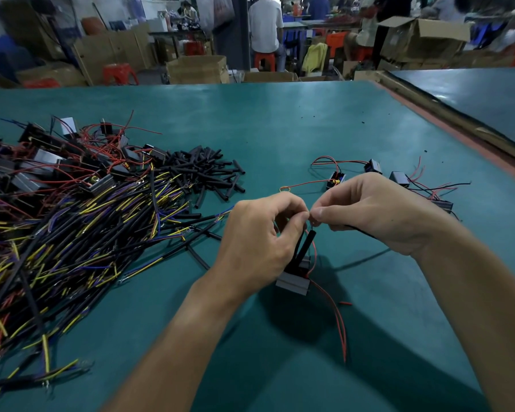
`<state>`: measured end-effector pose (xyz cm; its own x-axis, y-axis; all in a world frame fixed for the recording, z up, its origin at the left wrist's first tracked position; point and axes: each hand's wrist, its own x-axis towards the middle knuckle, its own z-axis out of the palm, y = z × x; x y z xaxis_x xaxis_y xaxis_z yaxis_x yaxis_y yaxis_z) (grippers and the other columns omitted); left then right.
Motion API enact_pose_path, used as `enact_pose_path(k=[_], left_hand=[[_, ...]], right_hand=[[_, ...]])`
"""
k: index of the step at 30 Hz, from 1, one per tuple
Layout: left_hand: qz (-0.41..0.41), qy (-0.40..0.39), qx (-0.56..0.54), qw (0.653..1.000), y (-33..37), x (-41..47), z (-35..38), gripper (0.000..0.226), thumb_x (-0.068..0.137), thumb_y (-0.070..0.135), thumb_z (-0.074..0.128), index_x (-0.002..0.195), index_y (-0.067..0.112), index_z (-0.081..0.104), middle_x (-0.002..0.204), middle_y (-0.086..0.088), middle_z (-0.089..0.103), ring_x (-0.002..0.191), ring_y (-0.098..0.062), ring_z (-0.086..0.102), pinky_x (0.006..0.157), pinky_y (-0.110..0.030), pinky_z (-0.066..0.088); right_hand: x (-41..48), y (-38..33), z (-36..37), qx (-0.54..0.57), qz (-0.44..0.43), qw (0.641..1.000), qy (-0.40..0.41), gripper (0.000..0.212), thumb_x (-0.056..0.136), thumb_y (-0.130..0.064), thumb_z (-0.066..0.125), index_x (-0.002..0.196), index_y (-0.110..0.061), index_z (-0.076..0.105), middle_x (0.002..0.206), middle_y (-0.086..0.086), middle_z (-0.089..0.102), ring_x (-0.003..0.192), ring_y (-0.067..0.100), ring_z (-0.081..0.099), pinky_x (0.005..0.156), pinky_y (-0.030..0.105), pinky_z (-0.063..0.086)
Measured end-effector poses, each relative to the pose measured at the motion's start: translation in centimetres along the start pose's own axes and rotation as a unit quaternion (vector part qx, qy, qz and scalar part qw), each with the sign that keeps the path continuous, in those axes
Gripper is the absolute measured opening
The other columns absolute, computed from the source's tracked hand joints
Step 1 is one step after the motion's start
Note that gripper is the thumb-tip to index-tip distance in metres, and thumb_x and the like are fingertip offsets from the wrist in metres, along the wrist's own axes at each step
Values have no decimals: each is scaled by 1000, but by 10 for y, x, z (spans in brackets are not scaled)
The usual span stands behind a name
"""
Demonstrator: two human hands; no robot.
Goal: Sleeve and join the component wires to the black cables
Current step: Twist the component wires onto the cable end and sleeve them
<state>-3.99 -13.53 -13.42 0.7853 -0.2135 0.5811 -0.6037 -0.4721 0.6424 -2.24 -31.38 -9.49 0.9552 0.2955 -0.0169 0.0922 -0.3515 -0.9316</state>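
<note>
Worktop [280, 120]: green mat; your hands are above it, near the near edge and right of the middle.
Left hand [259, 242]: fingers curled in, thumb and forefinger tips pinched together on the end of the component wire [312, 223].
Right hand [369, 212]: fingers curled, thumb and forefinger pinching at the same spot, tip to tip with your left. The black cable [366, 232] runs out from under this hand towards the right edge.
Joint: hidden between your fingertips; you cannot tell from here whether the ends are twisted.
Sleeve [309, 242]: black tube, tilted, on the wire just below the pinch, with a second tube beside it.
Component [293, 282]: grey block hanging just below your left hand, clear of the mat, its shadow beneath it.
Red wires [338, 319]: trail from the block towards the near edge.
Red scrap [346, 303]: on the mat just beside those wires.
Cable pile [72, 239]: black cables with yellow and purple leads, along the left edge.
Sleeve heap [208, 171]: cut black tubes, just beyond the cable pile, touching it.
Block pile [57, 156]: components with red leads, far left corner side.
Loose blocks [399, 178]: several with red and black leads, beyond your right hand, near the right edge.
Background: cardboard boxes [197, 68] and seated people past the far edge, blurred.
</note>
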Motion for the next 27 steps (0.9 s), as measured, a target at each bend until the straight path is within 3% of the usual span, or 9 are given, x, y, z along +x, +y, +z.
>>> enact_pose_path(k=[6, 14, 21, 27], left_hand=[[-3, -8, 2, 1000, 2, -1, 1, 10, 87, 17, 63, 80, 16, 69, 66, 3, 65, 60, -21, 58, 59, -40, 47], [16, -6, 47, 999, 1, -1, 0, 10, 87, 22, 62, 81, 17, 68, 65, 5, 63, 59, -23, 58, 60, -39, 48], [41, -8, 69, 997, 3, -1, 0, 10, 88, 19, 62, 80, 15, 68, 67, 5, 64, 61, -24, 58, 61, -40, 48], [-68, 11, -27, 997, 5, -2, 6, 12, 86, 18, 63, 75, 16, 68, 62, -2, 65, 54, -23, 57, 54, -38, 47]], right_hand=[[-1, 3, -2, -58, -21, 998, -15, 13, 85, -11, 72, 73, -10, 75, 61, -4, 65, 60, 7, 52, 62, 19, 43], [-2, 2, 1, -133, -46, 990, -8, 11, 86, -18, 72, 78, -13, 77, 81, 20, 71, 69, 15, 52, 70, 40, 48], [-3, 2, 0, -138, -38, 989, -21, 14, 87, -19, 72, 77, -10, 77, 82, 24, 69, 69, 16, 48, 69, 33, 40], [-3, 2, 3, -140, -67, 988, 6, 17, 88, -14, 70, 72, -11, 74, 64, 12, 66, 60, 13, 47, 59, 31, 40]])
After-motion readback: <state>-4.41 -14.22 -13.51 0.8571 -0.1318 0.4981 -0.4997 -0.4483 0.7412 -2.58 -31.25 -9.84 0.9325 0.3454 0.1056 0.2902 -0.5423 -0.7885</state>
